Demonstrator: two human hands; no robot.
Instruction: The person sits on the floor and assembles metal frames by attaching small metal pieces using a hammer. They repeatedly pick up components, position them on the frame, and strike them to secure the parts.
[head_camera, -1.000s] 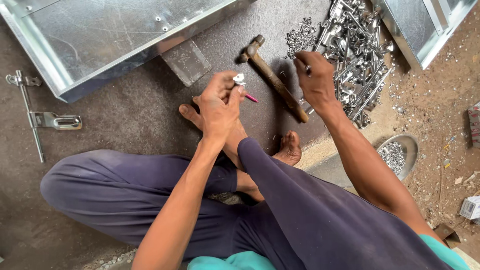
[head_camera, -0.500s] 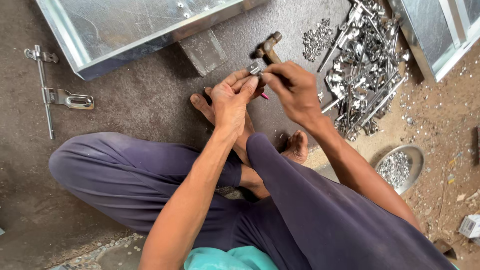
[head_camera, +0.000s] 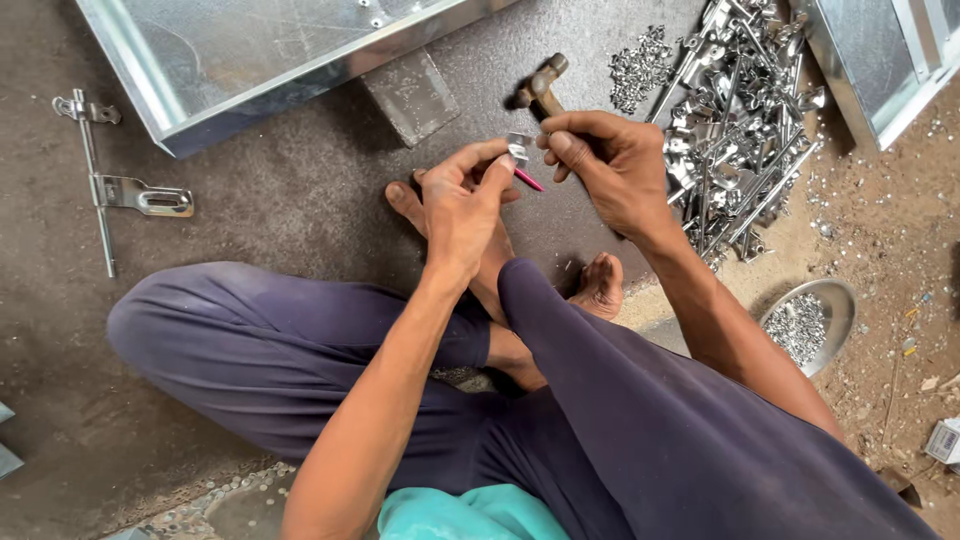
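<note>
A small shiny metal bracket piece (head_camera: 518, 148) is pinched between thumb & fingertips of the left hand (head_camera: 462, 205), held up off the dark grey floor slab (head_camera: 300, 200), w/ a thin pink-red pin (head_camera: 529, 180) sticking out just below it. The right hand (head_camera: 608, 165) is closed round the wooden-handled steel hammer (head_camera: 543, 85) — head seen above the knuckles, handle mostly hidden in the fist; thumb tip is just beside the bracket. Both hands are raised over the crossed bare feet. A heap of silvery latch parts (head_camera: 740, 120) lies right of the hammer, a round steel dish of small screws (head_camera: 808, 325) nearer the right forearm, a galvanised sheet-metal tray (head_camera: 270, 60) at top left, & a long bolt latch (head_camera: 105, 190) well apart at far left.
</note>
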